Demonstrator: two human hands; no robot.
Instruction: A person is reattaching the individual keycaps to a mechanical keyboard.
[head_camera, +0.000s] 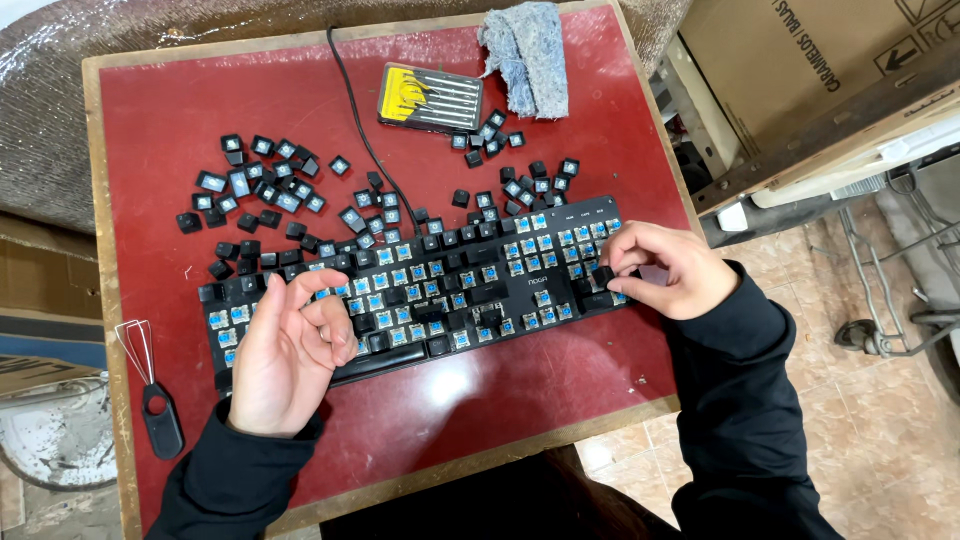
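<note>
One black keyboard (420, 290) is lying across the middle of the frame on a red-topped bench (560, 400), most of its keycaps off and the blue switches showing. Two hands are working over it. The left hand (288, 350) is resting on the keyboard's lower-left part, palm turned sideways, fingers (325, 310) loosely curled with nothing visibly held between them. The right hand (665, 270) is sitting at the keyboard's right end, its fingers pinching one black keycap (603, 274) just above the switches.

Loose keycaps (255, 190) are lying in several dozen, too many to count surely, scattered in the upper left and in a smaller cluster at upper centre. One black cable (355, 120) is running from the keyboard to the top edge. One flat case (430, 97) is lying at top centre, holding a row of thin tools, their number unclear. One grey cloth (527, 55) is lying crumpled just beside it. One wire keycap puller (150, 385) with a black handle is lying at the lower left.
</note>
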